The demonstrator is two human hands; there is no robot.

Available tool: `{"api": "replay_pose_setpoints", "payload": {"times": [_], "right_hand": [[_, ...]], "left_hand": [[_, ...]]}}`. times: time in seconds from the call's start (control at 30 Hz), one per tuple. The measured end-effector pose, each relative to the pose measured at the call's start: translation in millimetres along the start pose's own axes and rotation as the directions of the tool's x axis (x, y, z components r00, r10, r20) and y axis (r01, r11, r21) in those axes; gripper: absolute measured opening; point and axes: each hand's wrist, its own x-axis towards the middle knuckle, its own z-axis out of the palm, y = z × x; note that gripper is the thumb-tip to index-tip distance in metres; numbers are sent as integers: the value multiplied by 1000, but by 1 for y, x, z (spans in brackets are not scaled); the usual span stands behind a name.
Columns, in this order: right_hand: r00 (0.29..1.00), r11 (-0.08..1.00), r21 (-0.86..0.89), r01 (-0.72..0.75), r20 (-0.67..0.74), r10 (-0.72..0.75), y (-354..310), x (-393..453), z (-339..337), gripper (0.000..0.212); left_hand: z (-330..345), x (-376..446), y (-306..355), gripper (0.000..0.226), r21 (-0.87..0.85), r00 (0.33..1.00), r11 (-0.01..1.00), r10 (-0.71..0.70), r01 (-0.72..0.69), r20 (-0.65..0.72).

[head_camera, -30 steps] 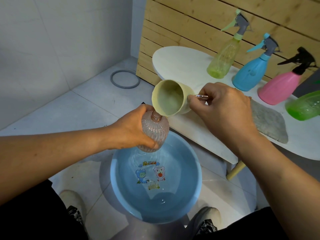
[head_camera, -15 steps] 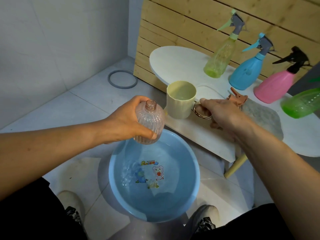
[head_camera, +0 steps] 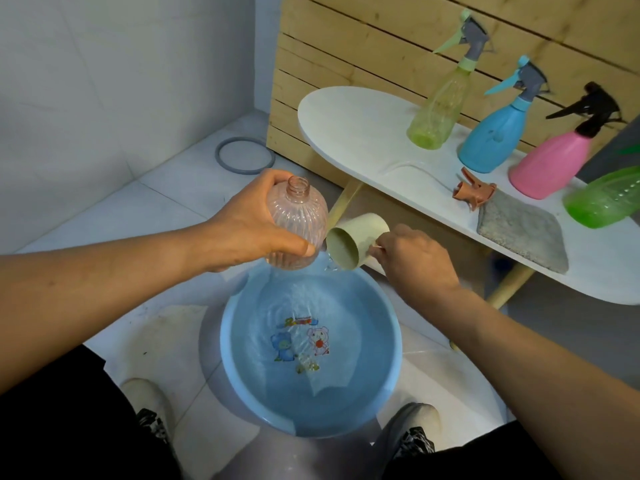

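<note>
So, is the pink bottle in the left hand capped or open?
Open: the bottle has a bare threaded neck; an orange spray head lies on the table.

Ribbed, clear pink bottle with its cap off and neck open, nearly upright, in the air over the far rim of the blue basin. Pale yellow cup just beside it, tipped on its side, water dribbling from its lip.

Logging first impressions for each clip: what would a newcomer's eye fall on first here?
At centre, the left hand grips an uncapped ribbed pink bottle, and the right hand holds a tilted cream cup beside it, above the blue basin of water on the floor. Behind, coloured spray bottles line the white table.
</note>
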Motion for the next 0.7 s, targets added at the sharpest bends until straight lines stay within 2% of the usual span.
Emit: {"api": "replay_pose_setpoints", "payload": {"times": [0.17,0.27,0.47,0.6,0.63,0.7], "right_hand": [[982,940,-306,150,-63,-177,-6,-9,-1,9],[969,907,-376,189,-79,-235,-9,-11,-5,15],[949,882,-422,209,-130,-287,-15,-20,-15,8],[965,936,-313,163,-146,-217,-11,-18,-18,8],[976,966,-231,114,-153,-152,-9,-15,-20,11],[994,996,79,-30,-102,38,-5,-11,-33,23]], "left_hand": [[0,0,5,93,-15,1000,1000,27,-27,-2],[1,-1,6,96,-15,1000,1000,22,-22,2],[4,-2,8,94,-30,1000,1000,-2,2,6],[5,-5,11,93,-43,1000,999,-5,6,12],[5,-5,12,93,-50,1000,999,-7,8,11],[6,-7,15,92,-57,1000,998,-8,8,11]]}}
